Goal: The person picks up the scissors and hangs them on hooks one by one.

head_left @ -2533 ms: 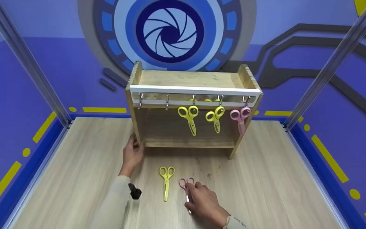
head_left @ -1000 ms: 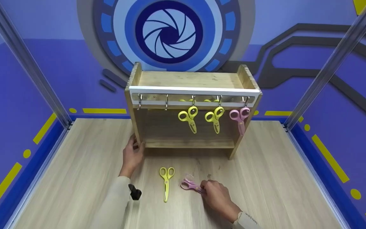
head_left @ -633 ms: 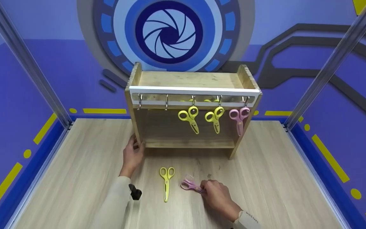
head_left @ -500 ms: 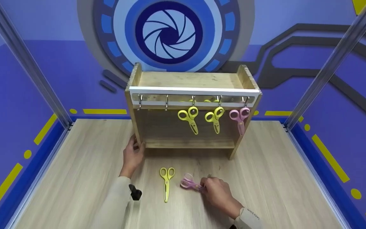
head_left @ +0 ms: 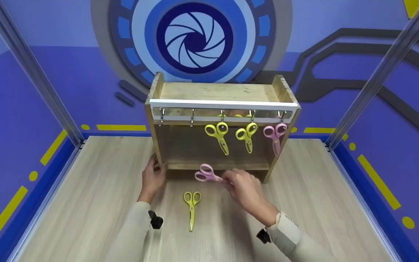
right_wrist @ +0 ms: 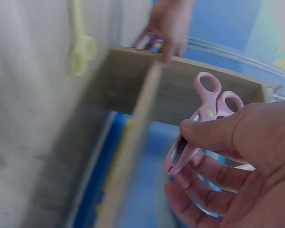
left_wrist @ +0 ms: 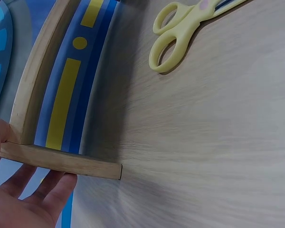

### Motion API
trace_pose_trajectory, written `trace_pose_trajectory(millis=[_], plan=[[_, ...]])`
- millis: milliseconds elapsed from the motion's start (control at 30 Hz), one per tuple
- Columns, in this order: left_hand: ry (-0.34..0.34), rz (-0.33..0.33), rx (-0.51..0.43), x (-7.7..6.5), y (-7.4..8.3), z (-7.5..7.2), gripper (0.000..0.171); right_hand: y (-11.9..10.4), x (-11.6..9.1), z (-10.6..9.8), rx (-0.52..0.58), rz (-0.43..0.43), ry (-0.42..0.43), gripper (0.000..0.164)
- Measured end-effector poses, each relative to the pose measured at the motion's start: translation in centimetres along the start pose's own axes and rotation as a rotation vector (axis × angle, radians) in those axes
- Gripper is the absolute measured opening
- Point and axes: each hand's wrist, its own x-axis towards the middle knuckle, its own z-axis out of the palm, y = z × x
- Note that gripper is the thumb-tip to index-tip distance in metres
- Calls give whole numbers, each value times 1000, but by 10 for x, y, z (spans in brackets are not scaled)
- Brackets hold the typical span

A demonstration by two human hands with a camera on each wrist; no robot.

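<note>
1. Head: pink plastic-handled scissors (head_left: 212,177) mid-frame, blade end pinched by right hand (head_left: 246,189) fingers.
2. Left wrist: left hand (left_wrist: 23,211) fingers grip pale wooden rack (left_wrist: 61,160), lower left; slackening could shift it.
3. Right wrist: pinch right of centre; too loose, scissors could swivel.

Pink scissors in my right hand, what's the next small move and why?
Probably lift the held pink scissors toward the second hook from the left: it is bare, and your right hand pinches the blades, leaving the finger loops free.
</note>
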Motion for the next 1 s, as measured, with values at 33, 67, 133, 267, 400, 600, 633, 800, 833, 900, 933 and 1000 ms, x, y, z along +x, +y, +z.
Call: trace_pose_trajectory(millis=[33, 67, 133, 267, 400, 600, 633, 800, 833, 900, 933, 1000], plan=[[-1, 0, 1, 0, 0, 0, 58, -3, 6, -3, 5, -6, 17, 10], [0, 0, 5, -1, 0, 0, 58, -6, 11, -6, 14, -10, 31, 10], [3, -2, 13, -1, 0, 0, 58, -13, 22, -11, 38, -16, 55, 10], [0, -3, 14, 0, 0, 0, 59, -24, 41, -18, 118, -4, 98, 10], [-6, -8, 6, 0, 2, 1, 59, -33, 56, -21, 187, 3, 143, 10], [12, 6, -3, -1, 2, 1, 58, -43, 73, -20, 291, 38, 181, 11], [16, 7, -5, -1, 2, 1, 57, -44, 75, -20, 302, 47, 185, 11], [19, 8, -1, 0, 0, 2, 57, -47, 80, -15, 336, 92, 185, 11], [19, 9, -1, 0, 0, 2, 56, -47, 81, -14, 341, 98, 181, 11], [20, 6, 0, 1, -1, 2, 56, -47, 82, -11, 346, 111, 175, 11], [21, 4, -1, 1, -1, 2, 56, -47, 82, -10, 347, 115, 173, 11], [22, -4, 1, 1, -1, 2, 56, -47, 82, -8, 351, 125, 168, 11]])
